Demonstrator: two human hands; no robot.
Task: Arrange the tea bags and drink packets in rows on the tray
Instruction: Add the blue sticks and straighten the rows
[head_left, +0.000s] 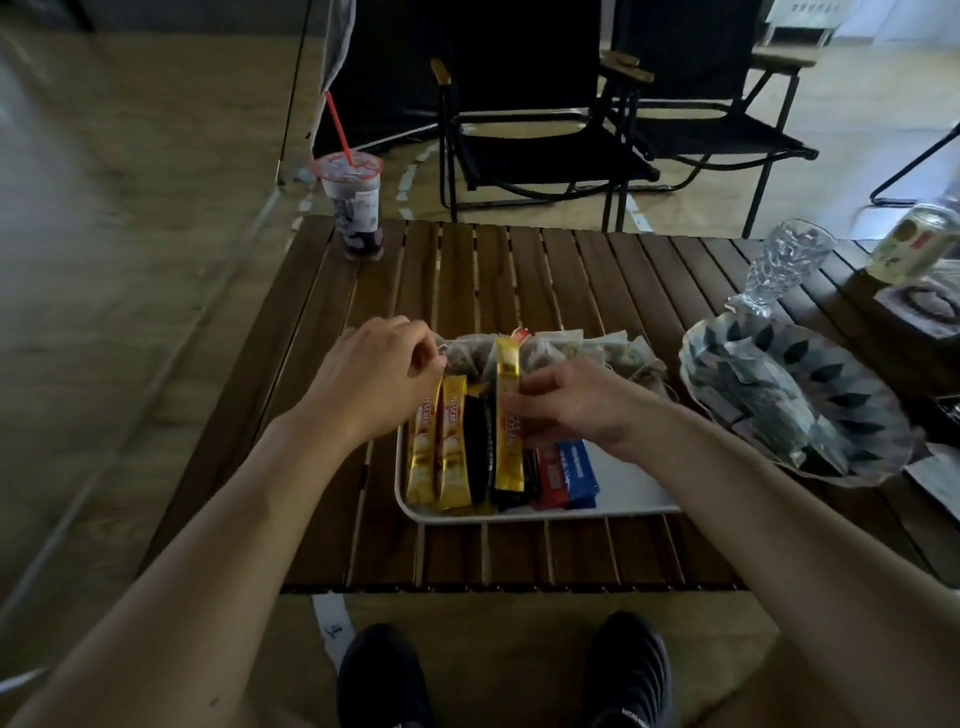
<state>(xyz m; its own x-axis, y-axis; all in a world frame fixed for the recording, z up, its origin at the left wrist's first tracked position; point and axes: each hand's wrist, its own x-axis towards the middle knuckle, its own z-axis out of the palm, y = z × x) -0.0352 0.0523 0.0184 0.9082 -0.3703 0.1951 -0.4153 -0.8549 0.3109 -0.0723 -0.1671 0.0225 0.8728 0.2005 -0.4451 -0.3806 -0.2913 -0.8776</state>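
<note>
- Tray (639, 499) by the surface's (519, 556) near edge: drink packets (452, 447) in a row, bare room at right.
- Right hand (576, 405): fingers pinch a gold packet (508, 415) above the row.
- Left hand (374, 379): fingers curl at the tea bags (571, 348) along the far rim; grip unclear.
- Bowl (852, 400) at right holds more sachets (763, 384).

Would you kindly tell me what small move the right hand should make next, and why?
Probably the right hand should lay its gold packet beside the two gold packets at the left of the tray; it sits over the black packets, apart from its kind.
</note>
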